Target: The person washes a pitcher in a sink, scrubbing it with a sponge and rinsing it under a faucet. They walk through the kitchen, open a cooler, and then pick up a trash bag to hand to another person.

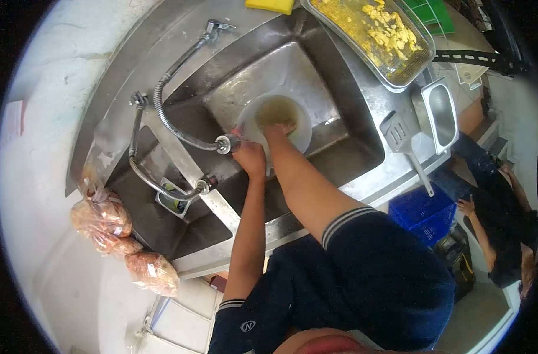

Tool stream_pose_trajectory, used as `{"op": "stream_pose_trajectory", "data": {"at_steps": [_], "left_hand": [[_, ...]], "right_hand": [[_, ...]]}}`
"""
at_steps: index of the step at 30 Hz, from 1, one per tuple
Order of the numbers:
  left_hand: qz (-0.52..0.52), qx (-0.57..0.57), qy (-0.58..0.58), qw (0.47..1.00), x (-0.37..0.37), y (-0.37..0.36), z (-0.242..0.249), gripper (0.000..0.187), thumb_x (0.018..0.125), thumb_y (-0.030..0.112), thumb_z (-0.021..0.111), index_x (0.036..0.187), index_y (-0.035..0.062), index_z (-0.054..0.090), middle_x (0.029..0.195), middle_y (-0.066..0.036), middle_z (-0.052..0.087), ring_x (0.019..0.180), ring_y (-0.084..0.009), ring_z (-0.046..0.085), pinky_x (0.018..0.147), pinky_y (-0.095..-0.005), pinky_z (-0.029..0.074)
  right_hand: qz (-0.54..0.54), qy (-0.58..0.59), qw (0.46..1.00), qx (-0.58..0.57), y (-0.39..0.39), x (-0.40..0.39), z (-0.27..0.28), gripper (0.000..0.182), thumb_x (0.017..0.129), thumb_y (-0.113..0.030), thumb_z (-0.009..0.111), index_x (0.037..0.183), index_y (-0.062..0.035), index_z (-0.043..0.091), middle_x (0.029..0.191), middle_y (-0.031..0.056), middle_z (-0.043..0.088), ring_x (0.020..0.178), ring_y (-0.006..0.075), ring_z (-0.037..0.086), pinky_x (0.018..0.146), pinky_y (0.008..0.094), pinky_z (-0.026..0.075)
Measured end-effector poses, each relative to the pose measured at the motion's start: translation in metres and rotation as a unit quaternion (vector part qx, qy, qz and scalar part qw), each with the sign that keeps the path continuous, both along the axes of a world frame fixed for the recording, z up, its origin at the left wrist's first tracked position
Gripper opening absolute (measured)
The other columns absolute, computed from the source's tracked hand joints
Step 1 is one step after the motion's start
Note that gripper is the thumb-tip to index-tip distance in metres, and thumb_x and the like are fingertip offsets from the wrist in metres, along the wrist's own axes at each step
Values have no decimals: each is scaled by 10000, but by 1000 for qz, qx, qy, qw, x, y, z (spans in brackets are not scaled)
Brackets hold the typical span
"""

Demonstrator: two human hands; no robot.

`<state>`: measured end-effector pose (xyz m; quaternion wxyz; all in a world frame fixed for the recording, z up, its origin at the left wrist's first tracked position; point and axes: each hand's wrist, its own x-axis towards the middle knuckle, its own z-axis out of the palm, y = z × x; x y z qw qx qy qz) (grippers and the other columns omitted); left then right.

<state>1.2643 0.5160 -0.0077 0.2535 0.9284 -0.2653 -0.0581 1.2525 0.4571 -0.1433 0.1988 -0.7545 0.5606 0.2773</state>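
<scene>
1. Left hand (pixel 249 158) is looking like it's steadying the near edge of the whitish bowl (pixel 305 123), but its fingertips are mostly hiding behind the tap nozzle (pixel 227 143), so can't tell if they're clamped.
2. Right hand (pixel 279 128) is reaching into the bowl's cloudy liquid (pixel 275 111). Fingers are going murky, can't tell if they're together or apart.
3. Bowl's sitting in the bigger sink basin (pixel 233 85). Imo wet plastic-looking rim + right hand pushing off-centre = tip and spill.
4. That nozzle's hanging right by the left hand, so lifting there could mean a bump. The second nozzle (pixel 207 183) is dangling over the divider, less in the way.
5. Tray of yellow food (pixel 406 75) is resting by the far edge; splashes could be reaching it if things get wild.
6. Slotted turner (pixel 397 133) is poking its handle over the counter edge, so an elbow could be knocking it off. Metal pan (pixel 441 112) is sitting beside it.
7. Bagged stuff (pixel 107 218) is lying off by the smaller basin, well apart.
</scene>
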Motion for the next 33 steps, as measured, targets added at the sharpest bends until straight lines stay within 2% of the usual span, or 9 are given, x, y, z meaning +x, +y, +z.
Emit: {"op": "stream_pose_trajectory", "data": {"at_steps": [2,5,8,14,17,19,20,22,33], "left_hand": [[17,28,-41,999,3,-2,-12,501,661,-51,458,1161,-25,445,1004,-190,588,921,-377,550,815,-398,421],[37,-67,49,996,3,-6,-4,491,665,-70,451,1155,-34,447,1033,-173,577,974,-349,533,865,-396,391],[93,-96,72,988,-2,-4,-3,508,656,-86,451,1161,-30,447,1060,-172,557,980,-345,523,884,-396,374],[13,17,-72,997,1,-13,14,411,633,-60,467,1041,-74,512,942,-213,582,890,-368,553,789,-402,421],[49,-98,3,994,3,-7,-7,492,620,-50,496,1109,-8,496,1080,-161,537,968,-350,519,853,-384,394],[54,-112,17,992,1,0,-17,476,626,-54,489,1099,-5,508,1049,-168,546,963,-343,523,835,-392,401],[54,-107,12,993,1,-1,-8,476,626,-54,489,1099,-5,508,1049,-168,546,963,-343,523,835,-392,401],[27,-91,25,995,0,-11,18,465,643,-61,476,1103,-1,503,1037,-172,559,960,-339,531,845,-392,397],[59,-118,1,991,3,-10,7,425,660,-78,451,1081,-34,494,1026,-195,560,968,-364,525,851,-407,392]], "right_hand": [[-87,-18,987,-133,-16,11,-17,358,776,-248,537,1056,-36,605,1199,137,528,1114,343,475,894,549,317],[79,-53,988,122,-39,18,-46,386,773,-272,532,1063,-26,596,1206,159,513,1162,351,420,961,539,242],[106,-167,978,-73,-25,17,-14,333,748,-252,542,978,-32,640,1098,161,581,1138,322,453,964,440,296],[79,-68,943,315,-26,20,-14,409,798,-263,498,1132,-36,565,1248,166,479,1197,325,411,1027,517,182],[13,-30,963,267,-22,-1,14,406,800,-274,499,1131,-50,566,1246,161,482,1194,325,413,1032,494,189],[6,-8,975,-223,11,-7,-57,274,702,-199,555,937,-104,660,1041,153,609,1057,269,537,946,445,331],[6,-13,976,-219,-1,4,-48,274,702,-199,555,937,-104,660,1041,153,609,1057,269,537,946,445,331],[104,-77,988,88,-44,21,-15,263,698,-203,560,920,-103,660,1017,138,620,994,265,574,934,444,343],[137,63,955,257,-52,10,31,440,794,-244,524,1213,-112,509,1321,106,415,1212,335,384,963,493,315]]}}
